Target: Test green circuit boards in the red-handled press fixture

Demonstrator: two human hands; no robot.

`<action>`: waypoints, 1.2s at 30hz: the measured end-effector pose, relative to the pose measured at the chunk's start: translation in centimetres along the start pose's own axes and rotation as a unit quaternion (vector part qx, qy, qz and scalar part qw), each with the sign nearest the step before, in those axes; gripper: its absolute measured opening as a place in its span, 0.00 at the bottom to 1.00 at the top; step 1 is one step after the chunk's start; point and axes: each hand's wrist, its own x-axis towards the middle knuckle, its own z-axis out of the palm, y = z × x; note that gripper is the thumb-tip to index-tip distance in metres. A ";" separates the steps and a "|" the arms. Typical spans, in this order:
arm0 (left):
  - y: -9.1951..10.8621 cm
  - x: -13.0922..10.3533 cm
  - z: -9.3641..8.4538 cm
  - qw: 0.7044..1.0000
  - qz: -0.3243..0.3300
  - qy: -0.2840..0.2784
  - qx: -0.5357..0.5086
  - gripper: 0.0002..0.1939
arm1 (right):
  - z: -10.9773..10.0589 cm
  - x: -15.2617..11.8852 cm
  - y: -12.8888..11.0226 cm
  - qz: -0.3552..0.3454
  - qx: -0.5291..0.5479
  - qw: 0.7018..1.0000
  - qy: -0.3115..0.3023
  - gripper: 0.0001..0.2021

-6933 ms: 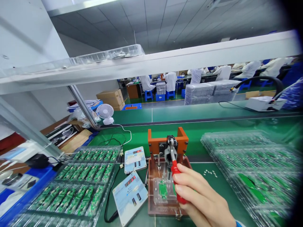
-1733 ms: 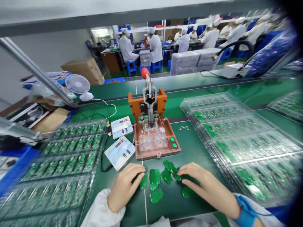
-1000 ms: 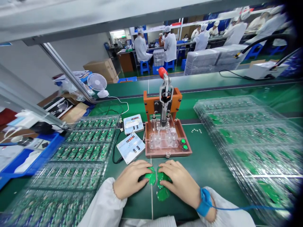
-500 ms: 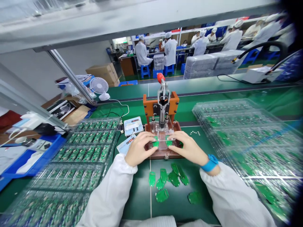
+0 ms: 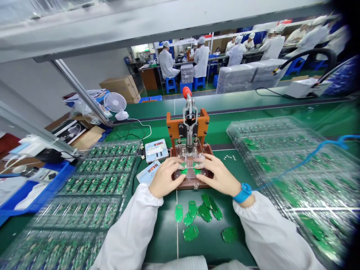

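A toggle-clamp fixture point(image 5: 201, 129) with orange uprights and a red-knobbed lever point(image 5: 186, 92) stands in front of me. My left hand point(image 5: 165, 176) is at the left side of its clear plate point(image 5: 190, 171), fingers spread, thumb and fingertips touching around a green board point(image 5: 183, 168). On the right side my right hand point(image 5: 218, 175), wearing a blue wrist strap point(image 5: 243, 192), rests its spread fingers around another green board point(image 5: 197, 168). Several loose green boards point(image 5: 191, 233) lie on the mat just below the fixture.
Clear trays of boards stand at left point(image 5: 81, 201) and right point(image 5: 281, 150). Two small display boxes point(image 5: 156, 150) sit left of the fixture, with a white fan point(image 5: 115, 102) behind. A blue cord runs right. People in white work beyond the bench.
The view has shifted slightly. My right hand has moved a little inward over the clear plate, while my left hand keeps nearly the same place. The blue cord now shows more clearly.
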 end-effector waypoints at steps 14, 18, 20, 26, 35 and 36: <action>3.6 -2.8 2.3 0.974 0.149 0.164 -0.049 0.07 | -3.4 1.4 -1.5 0.068 0.081 0.964 0.244 0.12; 4.6 -2.8 4.4 0.968 0.251 0.024 -0.015 0.14 | -6.6 7.7 -3.4 0.029 0.130 0.947 0.292 0.15; 4.3 -3.1 5.1 0.968 0.251 -0.026 0.001 0.18 | -7.7 11.7 -4.1 0.026 0.159 0.952 0.260 0.18; 3.5 -3.8 5.4 0.971 0.234 -0.047 0.010 0.19 | -10.2 20.6 -6.3 0.058 0.203 0.967 0.139 0.27; 3.4 -4.0 6.4 0.974 0.225 -0.032 -0.010 0.17 | -10.6 11.3 -14.9 -0.152 0.058 0.955 0.246 0.16; 3.3 -4.0 6.5 0.974 0.223 -0.029 -0.014 0.17 | -9.8 9.8 -15.1 -0.165 0.029 0.954 0.249 0.18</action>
